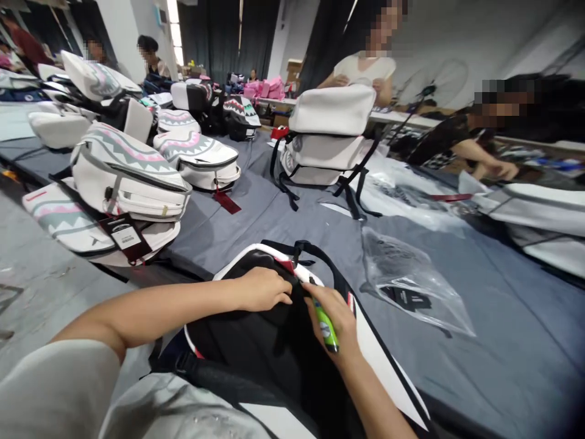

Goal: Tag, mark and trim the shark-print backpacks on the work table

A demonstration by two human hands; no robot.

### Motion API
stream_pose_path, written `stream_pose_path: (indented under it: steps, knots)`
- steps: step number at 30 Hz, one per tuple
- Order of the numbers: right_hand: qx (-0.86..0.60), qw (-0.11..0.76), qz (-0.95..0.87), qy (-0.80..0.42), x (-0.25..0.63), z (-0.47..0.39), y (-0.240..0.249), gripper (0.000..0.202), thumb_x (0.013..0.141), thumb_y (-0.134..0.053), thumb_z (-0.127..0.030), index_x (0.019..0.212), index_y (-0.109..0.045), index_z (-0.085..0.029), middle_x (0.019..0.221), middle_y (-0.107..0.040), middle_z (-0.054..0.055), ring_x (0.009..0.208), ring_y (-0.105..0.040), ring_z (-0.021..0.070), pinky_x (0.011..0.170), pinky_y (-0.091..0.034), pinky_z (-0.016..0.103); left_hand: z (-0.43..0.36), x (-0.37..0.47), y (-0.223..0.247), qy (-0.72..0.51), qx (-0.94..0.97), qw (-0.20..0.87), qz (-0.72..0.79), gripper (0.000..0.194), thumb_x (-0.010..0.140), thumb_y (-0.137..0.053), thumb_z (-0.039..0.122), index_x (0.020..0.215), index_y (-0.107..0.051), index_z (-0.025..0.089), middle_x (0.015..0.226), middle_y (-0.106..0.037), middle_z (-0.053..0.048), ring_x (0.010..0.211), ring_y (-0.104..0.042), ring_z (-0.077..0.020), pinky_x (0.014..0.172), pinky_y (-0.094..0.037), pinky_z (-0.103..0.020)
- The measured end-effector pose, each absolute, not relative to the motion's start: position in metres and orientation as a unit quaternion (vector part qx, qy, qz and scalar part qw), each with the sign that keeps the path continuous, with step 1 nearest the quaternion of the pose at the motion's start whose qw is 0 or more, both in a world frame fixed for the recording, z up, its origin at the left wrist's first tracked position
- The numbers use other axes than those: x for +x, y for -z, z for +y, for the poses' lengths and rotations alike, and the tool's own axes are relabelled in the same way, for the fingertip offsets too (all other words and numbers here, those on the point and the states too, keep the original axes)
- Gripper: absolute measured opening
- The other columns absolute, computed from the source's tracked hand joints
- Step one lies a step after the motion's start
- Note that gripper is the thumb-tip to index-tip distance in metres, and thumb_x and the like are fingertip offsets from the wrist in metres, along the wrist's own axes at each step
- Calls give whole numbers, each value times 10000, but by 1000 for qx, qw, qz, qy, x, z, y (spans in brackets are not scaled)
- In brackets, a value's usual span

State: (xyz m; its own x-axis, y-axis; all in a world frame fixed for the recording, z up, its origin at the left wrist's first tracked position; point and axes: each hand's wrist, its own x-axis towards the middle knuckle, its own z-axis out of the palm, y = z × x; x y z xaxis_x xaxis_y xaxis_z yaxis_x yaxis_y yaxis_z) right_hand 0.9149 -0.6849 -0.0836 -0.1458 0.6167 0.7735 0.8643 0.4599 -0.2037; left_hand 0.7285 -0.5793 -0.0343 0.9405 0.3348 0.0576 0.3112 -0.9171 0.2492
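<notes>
A black backpack with white edges (pixel 388 356) lies in front of me at the table's near edge. My left hand (pixel 267 289) has its fingers curled at the black fabric near the top; what they pinch, if anything, is too small to make out. Just right of it, my right hand (pixel 336 320) is wrapped round a green tool with a dark end (pixel 325 326), its fingertips near the same spot. A red tab (pixel 286 264) and a black strap (pixel 320 253) sit at the backpack's top, just beyond my hands.
Shark-patterned backpacks (pixel 132 171) with tags are piled on the left. Stacked white backpacks (pixel 331 134) stand ahead on the grey-covered table (pixel 274 213). A clear plastic bag (pixel 411 280) lies to the right, near more backpacks (pixel 548 219). People stand or sit beyond.
</notes>
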Motion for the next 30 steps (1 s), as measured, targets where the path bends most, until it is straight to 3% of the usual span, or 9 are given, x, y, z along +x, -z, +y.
stream_pose_path:
  steps: [3,6,8,14,18,21,24,27,30]
  knots:
    - [-505,427,-736,144,902,-683,94,423,891,-605,-63,1281,-598,-227,991,-739,73,882,-695,218,769,-583,358,-558,720,33,-153,975,70,147,278,972,-538,302,1208,-641,196,1267,-661,-106,1209,-577,-244,986,-441,-389]
    - [-488,415,-755,142,884,-681,91,400,886,-609,-63,1252,-613,-222,941,-750,55,835,-700,209,743,-558,355,-538,720,26,-153,969,84,174,731,836,-728,416,1466,-417,213,1525,-436,-152,1425,-351,-301,1097,-365,-470]
    - [-491,427,-751,112,874,-683,90,369,887,-601,-62,1225,-615,-209,913,-742,57,804,-698,204,726,-543,360,-525,729,28,-83,972,105,195,910,771,-790,437,1518,-327,202,1536,-417,-163,1414,-358,-311,1081,-376,-477]
    - [-510,411,-752,77,867,-703,104,340,880,-601,-58,1186,-604,-206,997,-744,95,915,-699,242,790,-538,417,-510,748,48,-13,980,60,188,912,796,-764,423,1536,-289,185,1441,-520,-144,1236,-512,-311,1005,-406,-437]
    - [-527,459,-714,39,874,-705,109,341,899,-592,-90,1213,-586,-225,988,-747,83,886,-704,223,777,-549,394,-530,742,49,-74,986,1,147,1222,709,-806,536,1589,-40,172,1623,-216,-225,1473,-249,-380,1142,-254,-547]
    - [-528,494,-690,-13,876,-705,107,265,953,-553,-241,1216,-590,-234,981,-749,81,879,-704,235,786,-545,415,-543,745,50,-73,989,-54,115,1355,622,-860,546,1591,25,211,1656,8,-237,1525,-25,-427,1154,-99,-677]
    - [-545,490,-677,-67,881,-708,105,322,993,-472,-427,1223,-596,-239,1031,-748,89,944,-705,262,819,-550,439,-545,756,55,-35,988,-79,131,1342,628,-877,484,1592,27,248,1654,43,-238,1518,-61,-445,1115,-157,-717]
    - [-611,475,-627,-82,892,-710,104,360,992,-446,-469,1240,-557,-233,985,-739,73,882,-718,247,757,-571,397,-542,764,58,-21,989,-73,128,1259,689,-845,467,1595,1,247,1651,-23,-252,1464,-255,-430,1066,-330,-606]
    - [-659,463,-592,-36,903,-711,100,284,963,-476,-467,1081,-568,-226,905,-696,55,771,-695,220,683,-561,356,-543,765,57,-22,992,-63,111,1104,793,-769,410,1596,-36,217,1643,-122,-247,1412,-351,-389,1012,-391,-508]
